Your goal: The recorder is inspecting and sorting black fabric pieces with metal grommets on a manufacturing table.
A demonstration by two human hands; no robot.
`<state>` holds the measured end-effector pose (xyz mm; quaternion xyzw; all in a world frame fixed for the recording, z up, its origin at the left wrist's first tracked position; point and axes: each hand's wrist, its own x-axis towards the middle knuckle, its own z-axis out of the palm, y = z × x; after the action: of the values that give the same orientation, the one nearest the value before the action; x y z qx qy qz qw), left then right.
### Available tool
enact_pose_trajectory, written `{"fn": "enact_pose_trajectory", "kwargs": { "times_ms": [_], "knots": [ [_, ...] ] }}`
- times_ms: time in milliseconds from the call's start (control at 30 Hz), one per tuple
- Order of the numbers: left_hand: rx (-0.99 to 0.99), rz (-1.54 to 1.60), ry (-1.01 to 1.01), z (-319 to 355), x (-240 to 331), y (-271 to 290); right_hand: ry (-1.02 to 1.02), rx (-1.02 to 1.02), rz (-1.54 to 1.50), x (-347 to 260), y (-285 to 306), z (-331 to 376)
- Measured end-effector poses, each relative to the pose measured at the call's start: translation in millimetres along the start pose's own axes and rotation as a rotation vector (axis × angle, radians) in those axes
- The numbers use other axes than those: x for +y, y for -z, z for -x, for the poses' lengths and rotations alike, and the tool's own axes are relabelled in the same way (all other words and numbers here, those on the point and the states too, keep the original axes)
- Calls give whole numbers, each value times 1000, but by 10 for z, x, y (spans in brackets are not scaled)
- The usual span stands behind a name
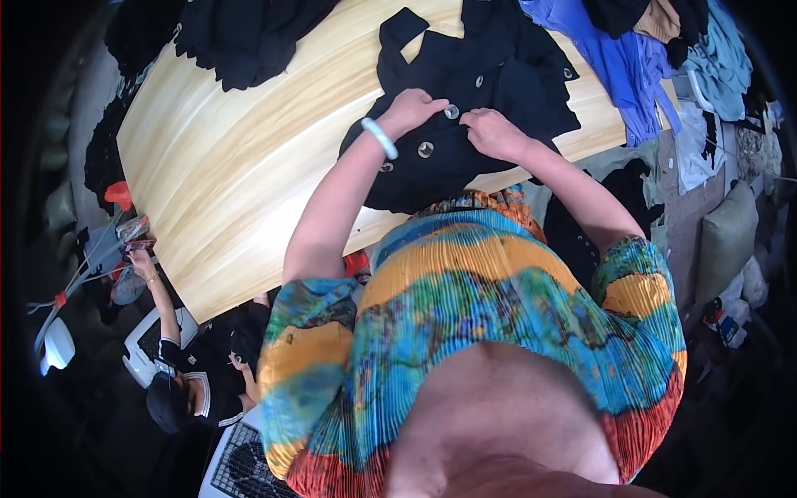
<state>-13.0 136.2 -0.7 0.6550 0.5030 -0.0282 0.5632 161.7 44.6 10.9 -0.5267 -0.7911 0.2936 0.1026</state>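
Note:
A black garment [523,91] with several large shiny round buttons lies spread at the table's near edge, part of it hanging toward my lap. My left hand [413,112] is closed on its cloth, thumb and forefinger just left of one button [452,111]. On that button's other side, my right hand [496,133] pinches the fabric with bent fingers. Another button [426,149] shows below my left hand, and one more [479,81] sits farther up. The fingertips of both hands are partly hidden in the dark cloth.
The wood-grain table [249,166] carries more black clothing [241,37] at its far left. Blue-violet garments [610,66] hang over the right end, near a teal cloth [718,66]. Another person [178,390] is at the lower left beside a white machine [149,344]. A cushion [726,236] stands right.

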Motion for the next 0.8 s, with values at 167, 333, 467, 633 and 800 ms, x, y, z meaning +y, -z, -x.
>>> {"fn": "enact_pose_trajectory", "kwargs": {
  "times_ms": [167,333,467,633,800],
  "knots": [
    [242,-213,-182,-192,-14,-266,-42,106,11,-54,70,28],
    [217,-213,-125,-151,51,-320,-59,145,149,-17,31,79],
    [189,-30,-56,-154,12,-377,-28,261,28,-74,-30,23],
    [60,235,32,-31,126,-360,-193,300,-94,-85,-15,7],
    [24,-280,-195,-60,208,-280,-131,274,93,-77,20,29]
  ]
}}
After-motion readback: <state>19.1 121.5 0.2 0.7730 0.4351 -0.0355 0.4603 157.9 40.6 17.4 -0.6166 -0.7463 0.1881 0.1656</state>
